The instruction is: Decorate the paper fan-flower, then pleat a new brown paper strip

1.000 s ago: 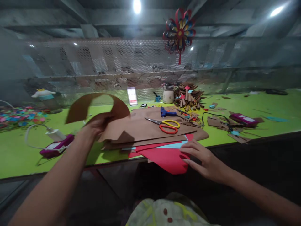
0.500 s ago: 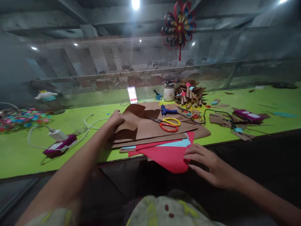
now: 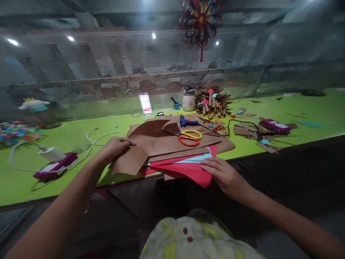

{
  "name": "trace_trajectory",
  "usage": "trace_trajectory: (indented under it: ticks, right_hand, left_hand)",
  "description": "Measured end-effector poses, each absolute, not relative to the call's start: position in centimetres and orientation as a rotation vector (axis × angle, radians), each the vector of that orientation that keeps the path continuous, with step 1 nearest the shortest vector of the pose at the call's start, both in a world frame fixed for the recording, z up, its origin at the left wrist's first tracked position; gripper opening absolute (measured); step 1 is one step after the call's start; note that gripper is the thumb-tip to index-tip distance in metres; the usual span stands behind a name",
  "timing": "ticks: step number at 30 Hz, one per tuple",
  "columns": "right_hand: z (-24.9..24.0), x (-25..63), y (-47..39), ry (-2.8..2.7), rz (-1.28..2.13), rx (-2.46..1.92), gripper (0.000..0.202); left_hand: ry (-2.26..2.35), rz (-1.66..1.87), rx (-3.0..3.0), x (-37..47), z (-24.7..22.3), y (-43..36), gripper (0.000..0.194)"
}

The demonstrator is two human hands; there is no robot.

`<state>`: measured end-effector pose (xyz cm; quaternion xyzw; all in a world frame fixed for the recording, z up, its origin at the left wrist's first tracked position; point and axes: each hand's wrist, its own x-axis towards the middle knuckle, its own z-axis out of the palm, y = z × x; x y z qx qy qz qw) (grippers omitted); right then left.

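Observation:
My left hand (image 3: 118,146) grips the left edge of a creased brown paper sheet (image 3: 134,153), fingers over its top. At the table's front edge, my right hand (image 3: 225,176) pinches the right end of a sheet of red paper (image 3: 188,171); its thumb is mostly hidden. Light blue paper (image 3: 195,158) shows between the red sheets, under the brown ones. Scissors (image 3: 190,138) with one yellow and one red handle loop lie on the brown stack. Just behind them rests a blue glue gun (image 3: 188,122).
A purple power strip (image 3: 56,167) with a white charger (image 3: 52,154) sits left; another purple strip (image 3: 276,126) lies right among cardboard scraps. Behind stand a lidded jar (image 3: 189,100), a brown paper craft piece (image 3: 214,102) and a lit phone (image 3: 146,103). Colourful paper stars (image 3: 20,133) lie far left.
My left hand has drawn the brown sheet's left side toward me, and it now lies lower over the stack. My right hand still holds the red paper, whose drooping corner has risen slightly.

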<state>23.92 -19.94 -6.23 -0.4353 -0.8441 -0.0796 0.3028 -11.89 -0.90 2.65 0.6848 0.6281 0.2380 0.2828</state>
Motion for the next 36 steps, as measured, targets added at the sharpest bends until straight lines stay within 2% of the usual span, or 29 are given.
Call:
trace_trajectory:
  ticks: [5, 10, 14, 19, 21, 27, 31, 36]
  right_hand:
    - [-5.6, 23.7, -20.1, -2.167, -0.186, -1.144, 0.034]
    - [-6.4, 23.4, -20.8, -2.017, -0.239, -1.196, 0.032]
    - [-7.3, 23.5, -20.9, -1.899, -0.246, -1.225, 0.035]
    - [-6.9, 23.3, -20.7, -1.891, -0.227, -1.239, 0.029]
    - [-6.4, 23.2, -20.6, -1.903, -0.232, -1.281, 0.023]
    - [-6.1, 23.1, -20.6, -1.985, -0.262, -1.329, 0.016]
    - [-6.4, 23.3, -20.5, -2.008, -0.280, -1.333, 0.015]
    - [-6.1, 23.3, -20.5, -2.018, -0.253, -1.331, 0.015]
  left_hand:
    - [1.719, 0.484, 2.210, -10.8, 3.6, -2.4, 0.024]
    - [1.588, 0.074, 2.901, -6.2, 4.6, -5.3, 0.057]
    - [1.346, -0.041, 3.106, -3.2, 3.6, -6.7, 0.076]
    - [1.162, -0.035, 3.182, -1.9, 2.3, -6.7, 0.061]
    - [1.122, -0.051, 3.176, -1.7, 2.3, -7.0, 0.060]
    - [1.184, 0.091, 3.113, -0.2, 2.6, -9.3, 0.081]
    - [1.263, 0.106, 3.223, 1.7, 2.2, -9.9, 0.062]
    - [1.119, 0.018, 3.470, 3.9, 2.0, -10.0, 0.045]
